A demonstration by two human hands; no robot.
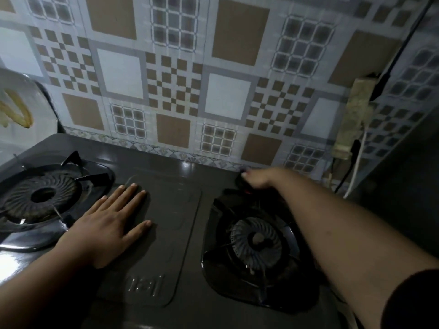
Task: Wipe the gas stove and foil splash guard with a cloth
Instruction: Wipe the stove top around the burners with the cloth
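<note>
A dark two-burner gas stove (166,210) fills the lower view. My left hand (109,222) rests flat on its middle panel, fingers straight, just right of the left burner (42,195). My right hand (255,178) reaches to the stove's back edge behind the right burner (256,243) and grips a small dark cloth (242,182), mostly hidden under the fingers. The patterned foil splash guard (190,79) covers the wall behind the stove.
A dirty power strip (354,119) with black and white cables hangs on the wall at right. A dark surface rises at the far right. A shiny rounded object (21,108) stands at the left edge.
</note>
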